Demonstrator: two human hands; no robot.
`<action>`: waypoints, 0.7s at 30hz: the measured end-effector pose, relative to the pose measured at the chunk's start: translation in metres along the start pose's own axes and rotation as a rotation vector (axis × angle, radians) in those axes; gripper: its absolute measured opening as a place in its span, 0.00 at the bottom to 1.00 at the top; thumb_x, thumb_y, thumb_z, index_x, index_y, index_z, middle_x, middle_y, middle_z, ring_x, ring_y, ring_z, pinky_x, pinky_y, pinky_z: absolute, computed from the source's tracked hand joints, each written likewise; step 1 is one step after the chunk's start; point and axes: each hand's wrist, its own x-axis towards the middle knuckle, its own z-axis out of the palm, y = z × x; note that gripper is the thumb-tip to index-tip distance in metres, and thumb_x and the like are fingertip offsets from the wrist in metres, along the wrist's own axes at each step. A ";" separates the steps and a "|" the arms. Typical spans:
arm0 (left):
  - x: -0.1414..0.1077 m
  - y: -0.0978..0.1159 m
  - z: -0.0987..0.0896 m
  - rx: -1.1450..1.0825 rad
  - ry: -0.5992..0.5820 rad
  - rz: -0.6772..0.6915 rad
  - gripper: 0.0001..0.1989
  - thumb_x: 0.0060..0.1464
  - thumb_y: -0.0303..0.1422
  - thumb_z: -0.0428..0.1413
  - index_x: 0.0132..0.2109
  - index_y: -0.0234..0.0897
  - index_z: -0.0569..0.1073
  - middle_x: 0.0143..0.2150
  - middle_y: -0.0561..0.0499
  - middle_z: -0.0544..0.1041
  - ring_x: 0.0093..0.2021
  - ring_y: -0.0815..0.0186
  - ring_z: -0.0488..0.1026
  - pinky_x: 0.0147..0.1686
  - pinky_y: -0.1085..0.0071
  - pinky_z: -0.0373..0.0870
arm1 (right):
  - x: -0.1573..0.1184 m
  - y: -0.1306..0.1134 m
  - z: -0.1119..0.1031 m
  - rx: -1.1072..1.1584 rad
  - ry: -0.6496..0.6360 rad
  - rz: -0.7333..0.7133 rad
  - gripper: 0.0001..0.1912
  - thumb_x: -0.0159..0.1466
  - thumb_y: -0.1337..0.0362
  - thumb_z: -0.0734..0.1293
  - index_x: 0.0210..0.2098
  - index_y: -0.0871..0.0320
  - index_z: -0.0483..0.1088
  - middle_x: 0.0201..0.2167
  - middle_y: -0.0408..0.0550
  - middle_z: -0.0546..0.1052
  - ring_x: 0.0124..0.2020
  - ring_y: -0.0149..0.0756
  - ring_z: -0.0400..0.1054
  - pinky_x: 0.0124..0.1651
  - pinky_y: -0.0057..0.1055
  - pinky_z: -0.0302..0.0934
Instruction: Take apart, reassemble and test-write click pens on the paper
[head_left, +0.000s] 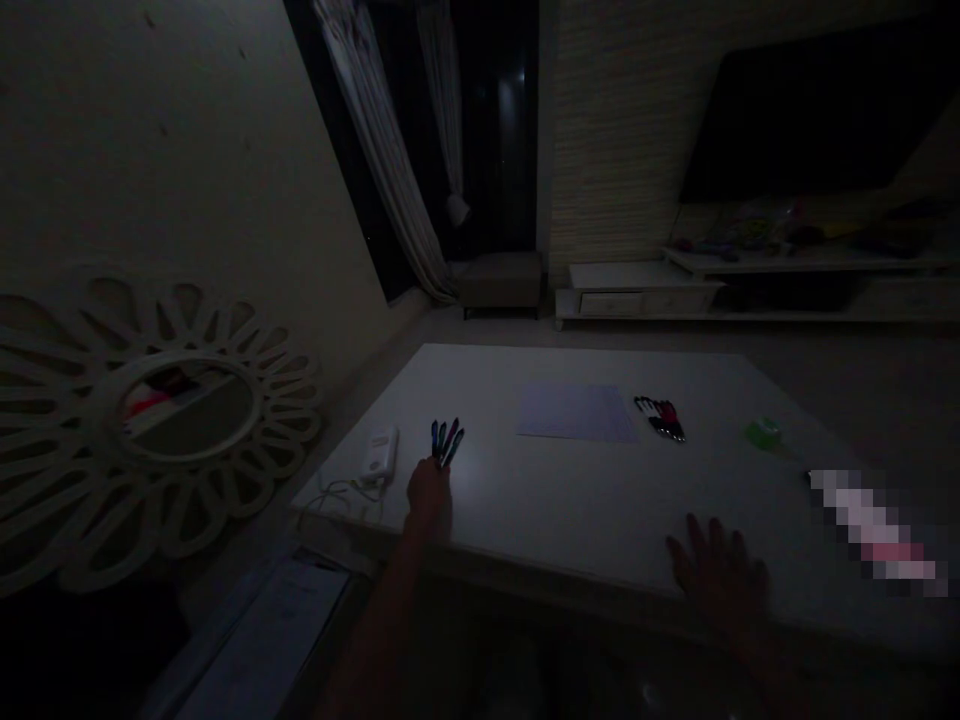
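Dim living-room walls point(622, 130) stand beyond the white table point(540, 500), at whose near edge point(555, 573) your left hand point(430, 488) grips pens point(455, 442), your right hand point(721, 572) spread wide.

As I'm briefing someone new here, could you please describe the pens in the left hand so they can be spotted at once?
Find the white table, then the left hand by its near edge. The slim, dark pens poke up from that hand, between a white box-like device and the pale paper. Unlike those neighbours, they are held, fanned in a bunch.
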 end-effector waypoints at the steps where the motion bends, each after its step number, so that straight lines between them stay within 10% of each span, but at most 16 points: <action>1: -0.001 0.001 0.000 -0.012 -0.005 -0.019 0.09 0.55 0.33 0.51 0.39 0.30 0.71 0.39 0.41 0.73 0.39 0.62 0.71 0.34 0.70 0.60 | -0.008 -0.001 0.001 0.023 0.007 0.022 0.28 0.56 0.48 0.57 0.54 0.45 0.67 0.62 0.53 0.60 0.65 0.62 0.42 0.56 0.68 0.40; 5: -0.014 0.020 0.004 -0.342 -0.047 -0.111 0.11 0.55 0.35 0.49 0.37 0.31 0.71 0.37 0.42 0.74 0.38 0.62 0.71 0.34 0.71 0.61 | -0.018 -0.023 0.004 0.232 0.026 0.142 0.31 0.58 0.46 0.53 0.52 0.54 0.68 0.60 0.57 0.63 0.64 0.58 0.45 0.59 0.63 0.42; 10: -0.068 0.085 0.034 -1.060 -0.492 -0.136 0.24 0.47 0.51 0.54 0.39 0.32 0.73 0.33 0.46 0.73 0.34 0.66 0.70 0.32 0.73 0.64 | 0.016 -0.112 -0.020 0.858 -0.223 0.047 0.27 0.60 0.46 0.55 0.44 0.58 0.73 0.47 0.56 0.75 0.50 0.46 0.67 0.55 0.43 0.59; 15: -0.112 0.137 0.063 -1.158 -0.730 -0.061 0.27 0.46 0.53 0.54 0.39 0.31 0.72 0.34 0.45 0.73 0.34 0.66 0.71 0.32 0.72 0.65 | 0.059 -0.177 -0.038 1.132 -0.280 -0.015 0.24 0.60 0.47 0.58 0.36 0.60 0.74 0.37 0.53 0.79 0.40 0.41 0.71 0.44 0.34 0.64; 17: -0.114 0.142 0.067 -1.039 -0.675 -0.005 0.25 0.52 0.50 0.51 0.41 0.31 0.72 0.37 0.42 0.74 0.35 0.64 0.72 0.33 0.69 0.67 | 0.068 -0.176 -0.034 1.087 -0.272 0.002 0.22 0.60 0.50 0.58 0.34 0.61 0.74 0.33 0.53 0.79 0.36 0.39 0.72 0.40 0.32 0.63; 21: -0.100 0.136 0.066 -0.543 -0.120 0.337 0.18 0.57 0.37 0.50 0.54 0.38 0.66 0.54 0.40 0.68 0.50 0.57 0.69 0.47 0.58 0.65 | 0.077 -0.153 -0.019 0.884 -0.294 0.002 0.18 0.60 0.55 0.59 0.32 0.61 0.74 0.25 0.50 0.77 0.28 0.36 0.70 0.34 0.28 0.60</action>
